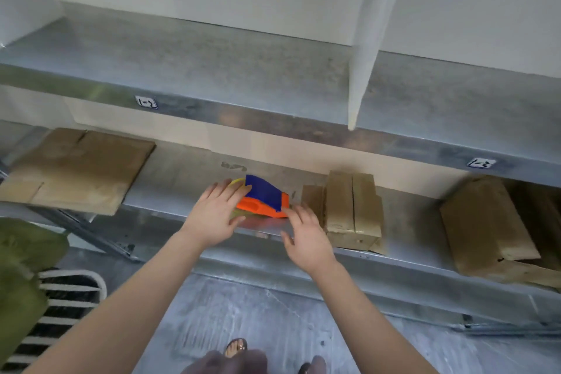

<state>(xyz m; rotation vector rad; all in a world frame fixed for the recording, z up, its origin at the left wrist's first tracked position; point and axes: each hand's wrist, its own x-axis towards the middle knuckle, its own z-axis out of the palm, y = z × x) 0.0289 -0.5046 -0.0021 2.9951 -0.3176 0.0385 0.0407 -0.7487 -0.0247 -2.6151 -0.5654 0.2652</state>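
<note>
An orange-and-blue plastic object [263,200] sits on the lower shelf [170,179] of a galvanised steel rack, near the front lip and about midway along its length. Its base is a glossy orange shell with a slot-like cut-out in the side. A dark blue wedge slopes across the top, and a pale yellow curved part shows at its left end. What the object is cannot be told.

The left hand [217,215] lies over the left end, palm down. Its fingers are straight and slightly fanned, their tips on the yellow part and the blue edge. The right hand [303,234] is at the object's right front corner with its fingers loosely spread and slightly bent. The index tip is right at the orange edge, but whether it touches cannot be told.

Just right of the object stands a folded brown cardboard box [352,206], matte, with a seam down its top. A flattened cardboard sheet [79,170] overhangs the shelf's left end, and a crumpled carton [485,222] leans at the far right. The upper shelf [212,70] is dull mottled metal, with a small white label [146,102] on its front edge and a white upright post [364,55] crossing it. Below, the concrete floor [243,313] is grey and streaked. Olive green fabric [21,267] and a black-and-white striped piece [69,297] lie at the left, and a sandalled foot [236,348] shows at the bottom.
</note>
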